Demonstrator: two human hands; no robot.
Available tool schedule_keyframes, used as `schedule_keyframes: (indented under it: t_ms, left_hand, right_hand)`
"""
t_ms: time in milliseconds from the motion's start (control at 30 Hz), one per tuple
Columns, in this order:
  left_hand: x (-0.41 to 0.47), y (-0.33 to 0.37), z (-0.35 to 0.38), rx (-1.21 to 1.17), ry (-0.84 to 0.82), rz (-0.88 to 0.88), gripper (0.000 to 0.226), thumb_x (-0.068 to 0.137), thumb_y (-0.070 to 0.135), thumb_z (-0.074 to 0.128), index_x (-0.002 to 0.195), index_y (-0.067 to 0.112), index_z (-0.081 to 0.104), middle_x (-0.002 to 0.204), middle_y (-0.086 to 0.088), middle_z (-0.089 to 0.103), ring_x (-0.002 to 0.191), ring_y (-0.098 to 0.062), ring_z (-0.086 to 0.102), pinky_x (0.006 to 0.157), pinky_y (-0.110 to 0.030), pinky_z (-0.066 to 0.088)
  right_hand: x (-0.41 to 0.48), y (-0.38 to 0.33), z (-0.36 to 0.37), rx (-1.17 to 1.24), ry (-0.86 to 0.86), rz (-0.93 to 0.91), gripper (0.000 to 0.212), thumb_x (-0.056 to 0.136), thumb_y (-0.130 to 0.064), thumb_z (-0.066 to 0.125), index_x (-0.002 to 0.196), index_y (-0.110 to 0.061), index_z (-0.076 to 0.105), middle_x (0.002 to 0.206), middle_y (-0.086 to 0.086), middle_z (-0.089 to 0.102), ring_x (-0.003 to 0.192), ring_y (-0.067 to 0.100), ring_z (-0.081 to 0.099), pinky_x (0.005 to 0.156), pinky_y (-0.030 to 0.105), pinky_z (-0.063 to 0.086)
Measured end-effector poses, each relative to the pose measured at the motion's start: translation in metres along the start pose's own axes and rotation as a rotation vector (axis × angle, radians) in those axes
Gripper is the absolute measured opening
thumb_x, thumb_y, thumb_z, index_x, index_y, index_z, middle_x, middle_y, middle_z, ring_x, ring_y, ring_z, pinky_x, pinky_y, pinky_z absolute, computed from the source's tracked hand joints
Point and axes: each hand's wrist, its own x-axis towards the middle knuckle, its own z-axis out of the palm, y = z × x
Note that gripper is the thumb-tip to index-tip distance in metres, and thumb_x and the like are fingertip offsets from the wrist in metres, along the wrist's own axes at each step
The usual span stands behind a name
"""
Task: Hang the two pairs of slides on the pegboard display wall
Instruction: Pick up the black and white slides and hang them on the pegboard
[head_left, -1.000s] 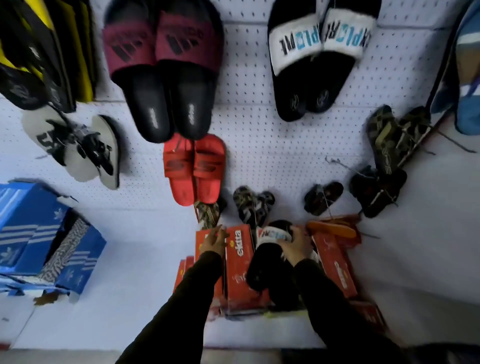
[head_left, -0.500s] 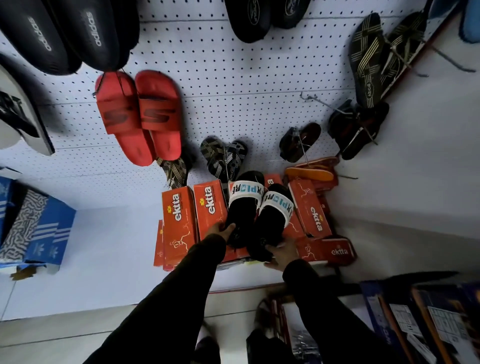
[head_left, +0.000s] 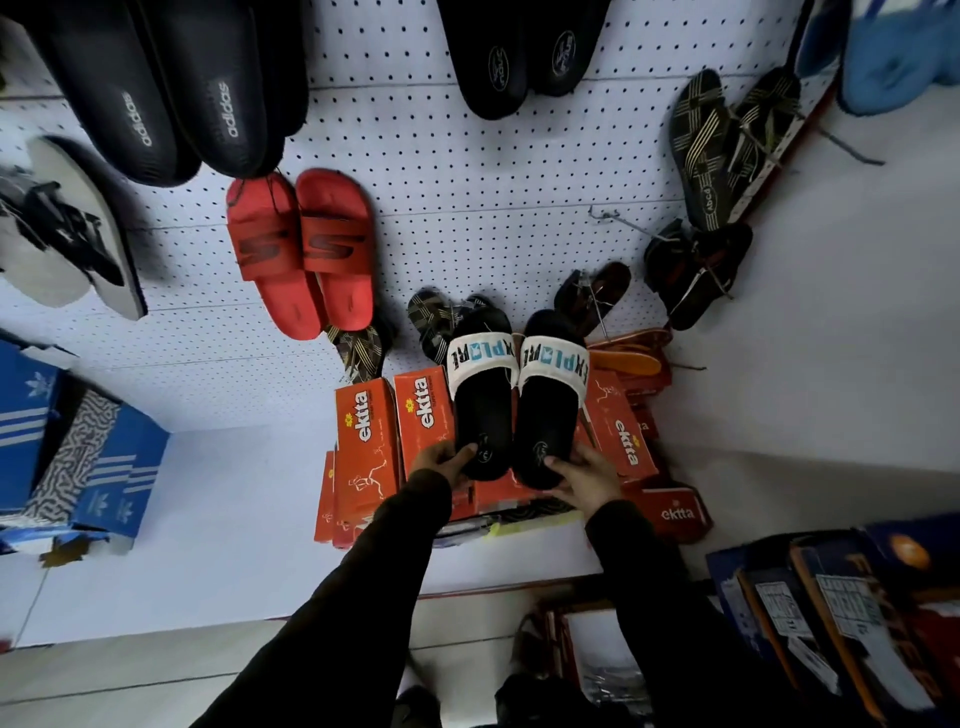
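I hold a pair of black slides with white straps lettered in black and blue, side by side, toes toward the pegboard wall (head_left: 467, 182). My left hand (head_left: 441, 460) grips the heel of the left slide (head_left: 480, 400). My right hand (head_left: 584, 475) grips the heel of the right slide (head_left: 545, 410). The slides hover over orange shoe boxes (head_left: 366, 436) stacked at the foot of the wall. A bare metal hook (head_left: 608, 218) sticks out of the pegboard up and to the right of the slides.
On the wall hang red slides (head_left: 301, 249), black adidas slides (head_left: 156, 93), another black pair (head_left: 519, 52), striped sandals (head_left: 727, 140), dark sandals (head_left: 696, 270) and small pairs just behind the held slides. Blue boxes (head_left: 78, 457) sit left, dark boxes (head_left: 841, 613) lower right.
The view has tilted down and closer to the boxes. Both hands have taken the pair by the heels and raised it off the boxes, spread side by side with straps facing me.
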Motion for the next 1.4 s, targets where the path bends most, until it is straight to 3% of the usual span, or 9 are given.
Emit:
schedule_keyframes:
  t_ms: [100,300,500,600,733,867,967,1233,1400]
  left_hand:
    - [-0.013,0.021,0.0,-0.106,0.038,0.064,0.013,0.089,0.011,0.066,0.085,0.006,0.055,0.089,-0.01,0.059,0.085,-0.025,0.061,0.043,-0.015,0.054]
    - [-0.041,0.068,0.005,-0.157,0.059,0.354,0.032,0.088,0.01,0.067,0.117,-0.001,0.062,0.096,-0.006,0.065,0.099,-0.026,0.063,0.088,-0.045,0.057]
    - [-0.072,0.134,0.017,-0.197,0.127,0.537,0.035,0.085,0.013,0.071,0.117,0.0,0.063,0.098,-0.012,0.063,0.08,-0.021,0.064,0.08,-0.04,0.061]
    - [-0.085,0.166,0.022,-0.196,0.187,0.643,0.038,0.084,0.016,0.072,0.118,0.0,0.064,0.101,-0.018,0.069,0.081,-0.025,0.063,0.083,-0.047,0.058]
    - [-0.102,0.21,0.025,-0.236,0.241,0.798,0.039,0.084,0.018,0.072,0.119,0.001,0.064,0.084,0.0,0.066,0.072,-0.024,0.065,0.058,-0.024,0.059]
    - [-0.119,0.255,0.034,-0.259,0.226,0.914,0.029,0.084,0.019,0.072,0.11,0.009,0.066,0.097,-0.019,0.071,0.088,-0.036,0.07,0.081,-0.043,0.061]
    - [-0.126,0.283,0.04,-0.256,0.223,0.991,0.019,0.082,0.027,0.073,0.099,0.022,0.066,0.088,-0.012,0.072,0.092,-0.037,0.071,0.083,-0.046,0.061]
    - [-0.121,0.325,0.039,-0.318,0.253,1.0,0.021,0.084,0.023,0.072,0.102,0.015,0.065,0.077,0.009,0.066,0.067,-0.02,0.064,0.085,-0.049,0.06]
    - [-0.1,0.32,0.037,-0.305,0.242,0.895,0.033,0.087,0.016,0.069,0.115,-0.001,0.064,0.108,-0.018,0.068,0.083,-0.028,0.063,0.074,-0.038,0.063]
  right_hand:
    - [-0.012,-0.029,0.007,0.029,-0.036,-0.106,0.06,0.088,0.008,0.063,0.143,-0.012,0.05,0.13,0.014,0.063,0.124,0.039,0.061,0.058,0.027,0.059]
    - [-0.034,-0.09,0.025,0.072,-0.116,-0.335,0.059,0.087,0.01,0.063,0.141,-0.011,0.051,0.13,0.013,0.065,0.098,0.024,0.069,0.059,0.028,0.059]
    - [-0.062,-0.154,0.037,0.137,-0.142,-0.499,0.062,0.087,0.009,0.064,0.145,-0.006,0.047,0.125,0.016,0.068,0.101,0.028,0.07,0.065,0.03,0.062]
    - [-0.08,-0.19,0.038,0.117,-0.152,-0.588,0.062,0.088,0.007,0.064,0.145,-0.008,0.046,0.132,0.017,0.065,0.117,0.032,0.065,0.085,0.039,0.058]
    - [-0.103,-0.238,0.036,0.13,-0.139,-0.718,0.063,0.089,0.005,0.065,0.145,-0.013,0.046,0.128,0.015,0.066,0.114,0.029,0.065,0.082,0.033,0.057]
    - [-0.117,-0.283,0.037,0.132,-0.163,-0.814,0.06,0.089,0.005,0.065,0.144,-0.012,0.048,0.126,0.012,0.068,0.111,0.027,0.068,0.079,0.035,0.06]
    - [-0.123,-0.316,0.04,0.12,-0.173,-0.85,0.062,0.089,0.003,0.066,0.146,-0.01,0.046,0.132,0.015,0.066,0.117,0.031,0.066,0.083,0.038,0.059]
    - [-0.12,-0.362,0.06,0.002,-0.208,-0.845,0.057,0.09,0.004,0.064,0.143,-0.01,0.048,0.133,0.016,0.065,0.12,0.035,0.065,0.078,0.035,0.057]
    - [-0.098,-0.354,0.067,-0.018,-0.208,-0.768,0.058,0.09,0.007,0.063,0.144,-0.007,0.047,0.137,0.021,0.061,0.126,0.039,0.061,0.09,0.043,0.053]
